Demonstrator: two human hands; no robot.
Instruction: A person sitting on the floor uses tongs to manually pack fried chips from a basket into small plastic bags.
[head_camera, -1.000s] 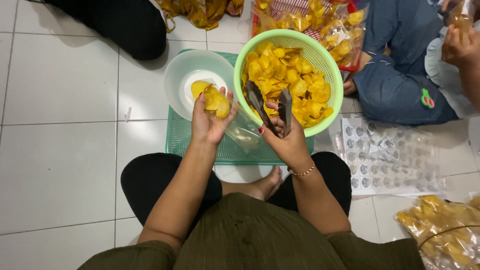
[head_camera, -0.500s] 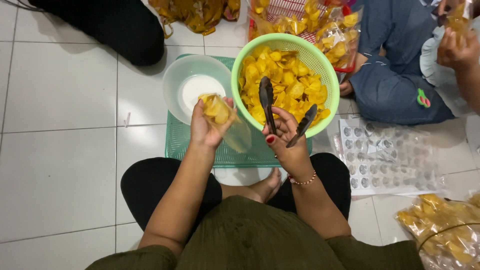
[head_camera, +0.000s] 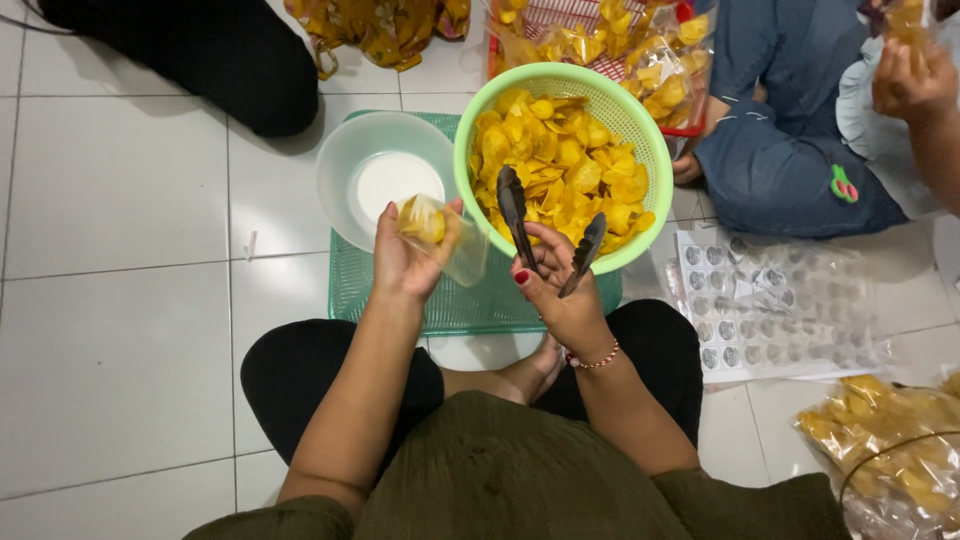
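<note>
My left hand (head_camera: 402, 262) holds a small clear plastic bag (head_camera: 440, 238) with a few yellow chips inside, just in front of the white bowl (head_camera: 378, 172). My right hand (head_camera: 556, 290) grips black tongs (head_camera: 548, 230), their two arms spread apart and empty, over the near rim of the green colander (head_camera: 640, 130) heaped with yellow chips (head_camera: 560, 165). Both hands hover above a green mesh tray (head_camera: 470, 300) on the tiled floor.
A person in blue (head_camera: 800, 130) sits at the right, one hand (head_camera: 910, 80) holding a chip bag. Filled chip bags (head_camera: 890, 450) lie at the lower right, more in a red basket (head_camera: 620, 40) behind. A stack of printed clear bags (head_camera: 770, 300) lies beside my knee. A dark-clothed leg (head_camera: 200, 60) is at top left.
The tongs have lifted out of the chips and spread apart, empty. My left hand has drawn the small bag back from the colander toward me.
</note>
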